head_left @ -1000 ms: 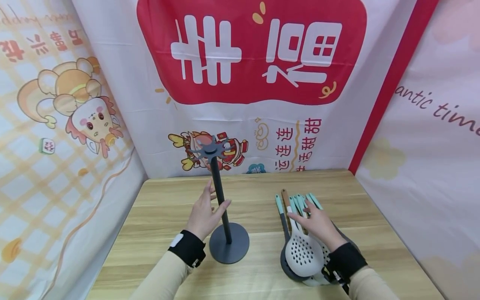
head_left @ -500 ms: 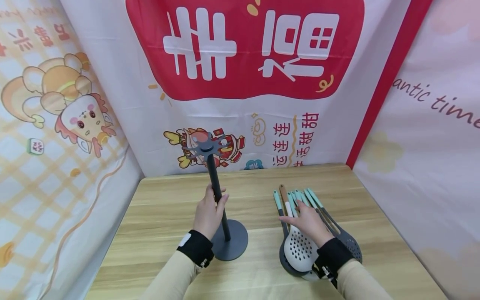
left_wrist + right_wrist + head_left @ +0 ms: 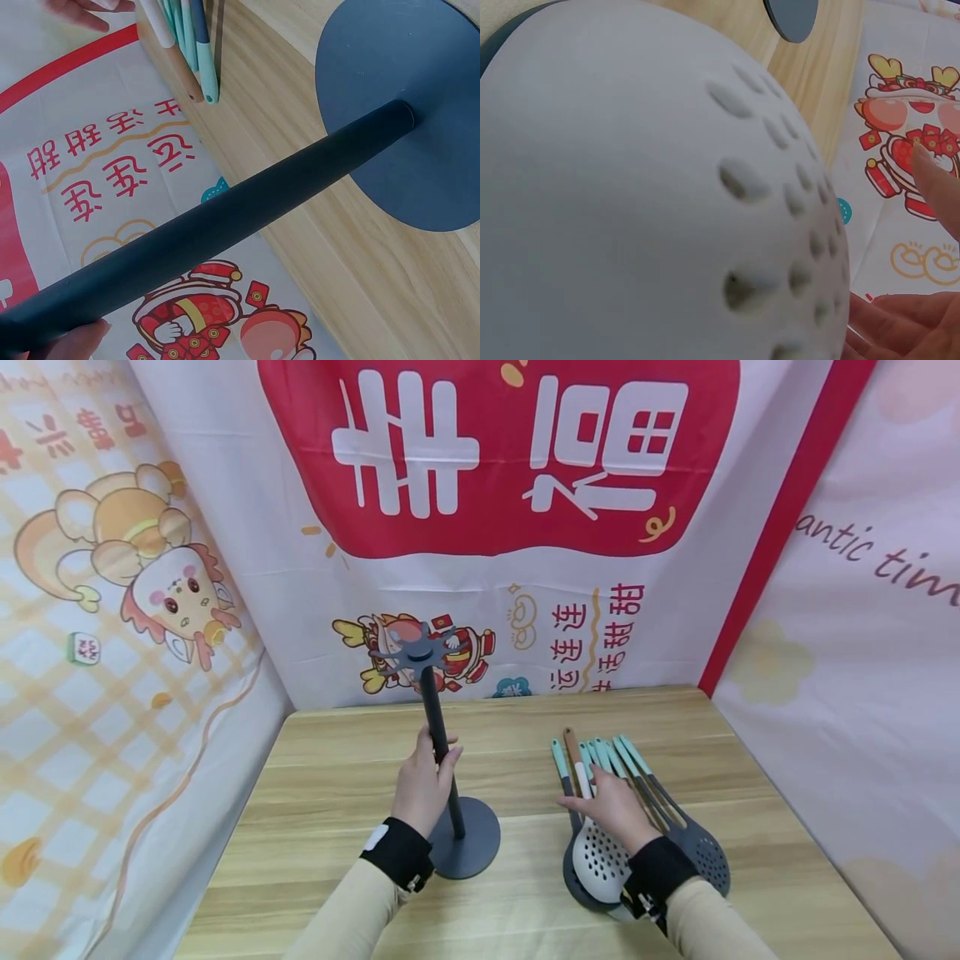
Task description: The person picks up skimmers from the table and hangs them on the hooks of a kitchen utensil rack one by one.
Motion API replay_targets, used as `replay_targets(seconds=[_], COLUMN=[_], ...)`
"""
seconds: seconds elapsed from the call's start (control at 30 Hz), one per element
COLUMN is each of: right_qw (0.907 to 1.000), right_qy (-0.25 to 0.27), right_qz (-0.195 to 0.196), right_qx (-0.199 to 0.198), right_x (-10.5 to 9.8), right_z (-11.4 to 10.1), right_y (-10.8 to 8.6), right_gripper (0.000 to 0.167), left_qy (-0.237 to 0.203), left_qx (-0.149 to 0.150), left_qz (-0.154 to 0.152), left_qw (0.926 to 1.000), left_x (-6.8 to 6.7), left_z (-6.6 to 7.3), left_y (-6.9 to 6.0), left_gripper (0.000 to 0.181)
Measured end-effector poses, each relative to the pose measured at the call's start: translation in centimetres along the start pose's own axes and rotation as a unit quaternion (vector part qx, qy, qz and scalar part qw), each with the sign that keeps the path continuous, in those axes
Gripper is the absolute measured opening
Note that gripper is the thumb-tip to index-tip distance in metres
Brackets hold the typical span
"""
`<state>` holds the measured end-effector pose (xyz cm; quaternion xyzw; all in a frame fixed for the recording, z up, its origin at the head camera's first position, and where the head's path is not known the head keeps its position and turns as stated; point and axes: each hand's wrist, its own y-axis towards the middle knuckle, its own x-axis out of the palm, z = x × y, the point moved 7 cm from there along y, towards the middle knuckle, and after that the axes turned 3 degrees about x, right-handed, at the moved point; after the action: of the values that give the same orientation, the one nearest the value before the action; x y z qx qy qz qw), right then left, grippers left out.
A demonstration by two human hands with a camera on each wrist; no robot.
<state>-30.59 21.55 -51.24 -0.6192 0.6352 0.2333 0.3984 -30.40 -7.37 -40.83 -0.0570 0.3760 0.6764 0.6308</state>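
A dark grey rotating utensil stand [image 3: 442, 735] rises upright from its round base [image 3: 471, 839] on the wooden table, with a hooked ring at its top. My left hand [image 3: 422, 789] grips the pole around its middle, thumb on the right side; in the left wrist view, a fingertip touches the pole [image 3: 202, 232]. Over a bunch of kitchen utensils hovers my right hand [image 3: 613, 806], thumb and fingers spread apart. A white skimmer [image 3: 600, 864] lies on top, filling much of the right wrist view. Beside it are a dark ladle [image 3: 576, 881] and a slotted turner [image 3: 705, 852].
Several mint-green handles and one brown handle [image 3: 572, 745] point toward the back of the wooden table [image 3: 337, 852]. Printed cloth [image 3: 480, 585] hangs behind the table and along both sides.
My left hand has closed in on the stand's pole, shifting right. My right hand has drawn slightly left and down over the utensils, uncovering the slotted turner. The stand keeps its place.
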Motion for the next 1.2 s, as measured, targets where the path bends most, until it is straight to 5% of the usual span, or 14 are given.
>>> replay_targets(seconds=[0.3, 0.63, 0.93, 1.2], right_qw=[0.9999, 0.9973, 0.9975, 0.9965], right_qy=[-0.009, -0.069, -0.064, -0.079], right_qz=[0.009, 0.021, 0.029, 0.025], right_qx=[-0.009, 0.008, 0.002, 0.013], right_x=[0.3, 0.9, 1.3, 2.0], right_z=[-0.3, 0.4, -0.1, 0.3], right_y=[0.4, 1.3, 1.8, 2.1], right_gripper=[0.077, 0.080, 0.044, 0.055], left_qy=[0.002, -0.003, 0.009, 0.014], left_qx=[-0.004, -0.016, -0.010, -0.017], left_qz=[0.000, -0.006, 0.008, 0.009], left_qw=[1.0000, 0.9998, 0.9999, 0.9997], left_x=[0.3, 0.8, 0.2, 0.4], left_z=[0.0, -0.1, -0.1, -0.3], left_y=[0.3, 0.4, 0.2, 0.0], left_gripper=[0.033, 0.033, 0.031, 0.030])
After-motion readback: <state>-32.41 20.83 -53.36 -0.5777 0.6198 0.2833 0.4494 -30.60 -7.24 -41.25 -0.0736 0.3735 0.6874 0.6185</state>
